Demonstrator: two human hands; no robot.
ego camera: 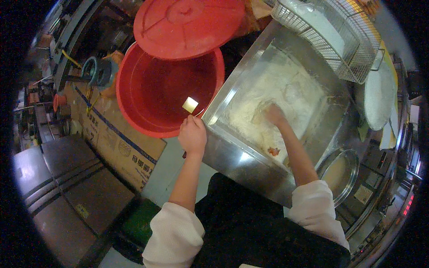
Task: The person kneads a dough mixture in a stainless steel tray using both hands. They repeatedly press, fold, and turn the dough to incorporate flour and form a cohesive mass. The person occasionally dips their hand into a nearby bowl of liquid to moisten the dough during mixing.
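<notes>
My left hand (192, 135) is closed around the handle of a utensil with a small square metal head (190, 105), at the near right rim of a red plastic tub (125, 115). My right hand (274, 114) reaches down into white flour-like powder (249, 77) in a deep stainless steel bin (231, 137). Its fingers are partly buried, so I cannot tell whether they hold anything. A small orange-red piece (273, 151) lies on the powder, nearer to me than that hand. Powder-coated lumps show around the hand, their kind unclear.
A red lid (184, 26) lies partly over the tub. Wire baskets (315, 37) rest at the bin's far right corner. A pale oval tray (380, 95) stands at the right, and a round metal bowl (352, 177) below it. Cardboard (117, 144) lies left of the tub.
</notes>
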